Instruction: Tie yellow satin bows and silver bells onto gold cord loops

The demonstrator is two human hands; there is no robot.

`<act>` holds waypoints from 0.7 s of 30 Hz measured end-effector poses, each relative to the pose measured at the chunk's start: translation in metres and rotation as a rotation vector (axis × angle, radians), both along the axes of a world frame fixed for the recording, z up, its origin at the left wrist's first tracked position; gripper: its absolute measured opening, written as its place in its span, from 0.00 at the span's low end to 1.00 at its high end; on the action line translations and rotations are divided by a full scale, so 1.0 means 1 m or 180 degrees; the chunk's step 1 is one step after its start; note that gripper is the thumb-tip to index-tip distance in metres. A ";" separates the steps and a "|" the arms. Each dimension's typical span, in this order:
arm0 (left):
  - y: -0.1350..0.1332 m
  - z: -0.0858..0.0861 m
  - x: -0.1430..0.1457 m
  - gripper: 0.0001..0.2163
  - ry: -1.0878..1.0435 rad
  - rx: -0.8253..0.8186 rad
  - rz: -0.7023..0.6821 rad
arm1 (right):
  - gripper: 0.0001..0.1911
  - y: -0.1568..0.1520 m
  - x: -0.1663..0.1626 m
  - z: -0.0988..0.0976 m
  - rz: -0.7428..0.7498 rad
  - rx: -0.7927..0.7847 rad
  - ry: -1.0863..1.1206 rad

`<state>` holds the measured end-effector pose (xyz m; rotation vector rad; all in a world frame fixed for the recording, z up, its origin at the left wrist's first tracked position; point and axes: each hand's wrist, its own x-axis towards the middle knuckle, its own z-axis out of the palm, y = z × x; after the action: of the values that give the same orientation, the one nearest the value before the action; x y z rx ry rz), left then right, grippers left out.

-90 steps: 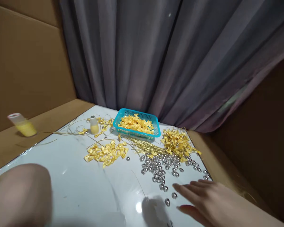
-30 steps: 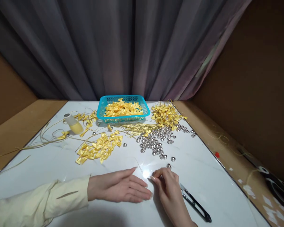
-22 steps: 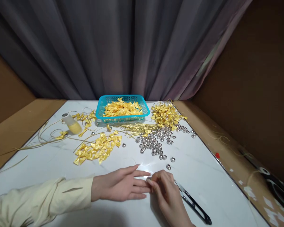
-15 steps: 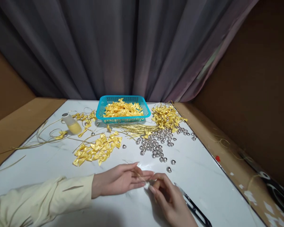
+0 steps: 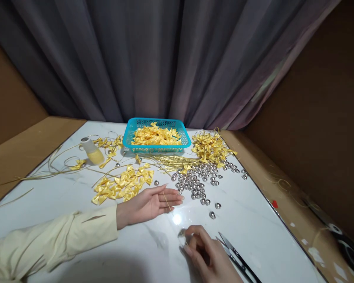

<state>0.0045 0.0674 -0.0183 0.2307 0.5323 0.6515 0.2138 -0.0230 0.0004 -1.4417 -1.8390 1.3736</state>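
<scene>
My left hand (image 5: 149, 202) lies on the white table top (image 5: 247, 220) with its fingers stretched out towards the right, open. A thin gold thread (image 5: 167, 200) crosses its fingertips. Nearer to me, my right hand (image 5: 205, 251) has its fingers curled in a pinch around something small that I cannot make out. The two hands are apart. Small black thread snips (image 5: 236, 257) lie just right of the right hand. Silver heart-shaped beads (image 5: 194, 184) are scattered just beyond the left fingertips. A loose pile of yellow ribbon bows (image 5: 122, 186) lies beside the left hand's thumb side.
A blue plastic basket (image 5: 156, 149) of yellow bows stands at the back. Right of it is a heap of bows on gold threads (image 5: 211, 147), with cut gold threads (image 5: 171, 161) in front. A small yellow bottle (image 5: 90, 150) lies at the back left. Cardboard walls and a grey curtain enclose the table.
The hands, touching half a second ago, have separated: the left moved away towards the beads, the right drew back towards me. The camera shifted slightly.
</scene>
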 end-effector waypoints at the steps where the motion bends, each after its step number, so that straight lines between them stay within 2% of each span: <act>1: 0.000 0.000 0.000 0.16 -0.0023 -0.0023 0.0015 | 0.08 0.000 -0.001 0.000 0.0017 -0.0004 -0.0032; 12: 0.002 -0.003 0.000 0.13 -0.0133 -0.0144 0.0198 | 0.10 0.000 -0.001 -0.006 0.0133 0.0141 -0.0164; 21: 0.002 0.003 0.000 0.15 -0.0062 -0.0206 0.0277 | 0.10 0.002 -0.003 -0.003 0.0128 0.0141 -0.0240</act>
<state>0.0047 0.0694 -0.0154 0.1408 0.5460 0.7194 0.2108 -0.0207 -0.0025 -1.4600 -1.9430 1.3052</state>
